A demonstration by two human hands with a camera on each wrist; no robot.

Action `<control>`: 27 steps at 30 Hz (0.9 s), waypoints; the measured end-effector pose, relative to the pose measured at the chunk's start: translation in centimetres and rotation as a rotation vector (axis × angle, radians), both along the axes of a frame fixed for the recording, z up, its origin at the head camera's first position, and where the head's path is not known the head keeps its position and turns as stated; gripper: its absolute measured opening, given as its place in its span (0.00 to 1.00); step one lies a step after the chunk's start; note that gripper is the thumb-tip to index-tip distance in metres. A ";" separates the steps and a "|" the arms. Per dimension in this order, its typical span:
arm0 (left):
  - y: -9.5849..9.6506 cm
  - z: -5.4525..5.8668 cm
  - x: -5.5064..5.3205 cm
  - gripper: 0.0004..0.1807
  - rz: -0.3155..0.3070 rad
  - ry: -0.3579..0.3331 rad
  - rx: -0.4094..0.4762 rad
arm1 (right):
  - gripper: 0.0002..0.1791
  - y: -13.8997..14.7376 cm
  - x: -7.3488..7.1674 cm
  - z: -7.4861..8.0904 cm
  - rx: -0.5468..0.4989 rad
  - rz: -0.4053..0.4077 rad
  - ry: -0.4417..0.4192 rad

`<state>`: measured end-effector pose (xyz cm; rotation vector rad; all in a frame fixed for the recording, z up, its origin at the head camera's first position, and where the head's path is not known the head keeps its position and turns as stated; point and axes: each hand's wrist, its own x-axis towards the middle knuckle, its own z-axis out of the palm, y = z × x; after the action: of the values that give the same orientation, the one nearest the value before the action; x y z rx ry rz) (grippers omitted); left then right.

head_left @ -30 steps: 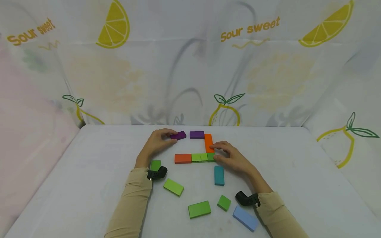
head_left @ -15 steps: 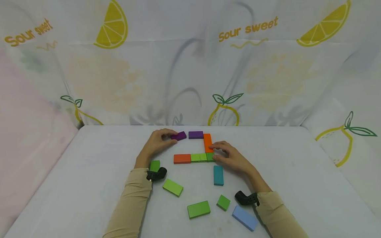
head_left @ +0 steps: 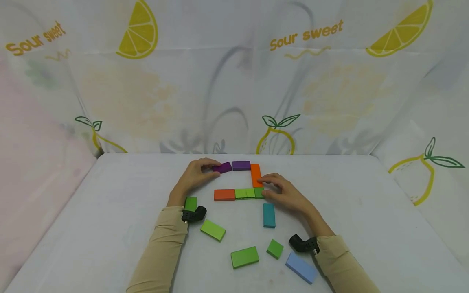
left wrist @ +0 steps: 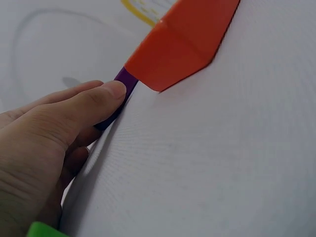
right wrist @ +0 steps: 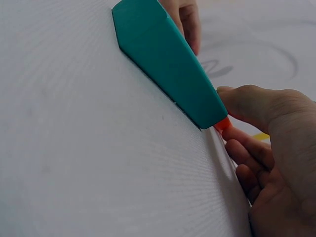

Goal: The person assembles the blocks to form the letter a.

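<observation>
While the left hand (head_left: pixel 196 173) pinches it between thumb and fingertips, one dark purple rectangular block (head_left: pixel 223 167), smooth and slightly askew, extends from that grip to just beside a violet rectangular block (head_left: pixel 241 165). Right hand (head_left: pixel 286 193): thumb and fingers parted, loosely bent, gripping nothing; fingertips at one bright orange oblong block (head_left: pixel 255 175); thumb beside one short green block (head_left: pixel 258 193). Nearer the right wrist: one teal rectangular block (head_left: pixel 269 215).

A white bench (head_left: pixel 84 228) meets a pale cloth backdrop (head_left: pixel 205 101) with a horizontal crease, yellow lemon slices (head_left: pixel 141 34), orange "Sour sweet" lettering (head_left: pixel 316 34) and grey curves (head_left: pixel 216 75); the left side is pinkish, the light soft
</observation>
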<state>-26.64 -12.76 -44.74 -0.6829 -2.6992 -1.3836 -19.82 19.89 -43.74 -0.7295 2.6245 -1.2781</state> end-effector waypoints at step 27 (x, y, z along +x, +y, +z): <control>0.2 0.2 -0.1 0.15 0.013 -0.015 0.008 | 0.22 0.0 0.1 0.3 0.014 -0.024 -0.003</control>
<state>-26.76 -12.52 -44.52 -0.6552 -2.7029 -1.4022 -19.72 19.87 -43.39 -0.6954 2.6445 -1.2651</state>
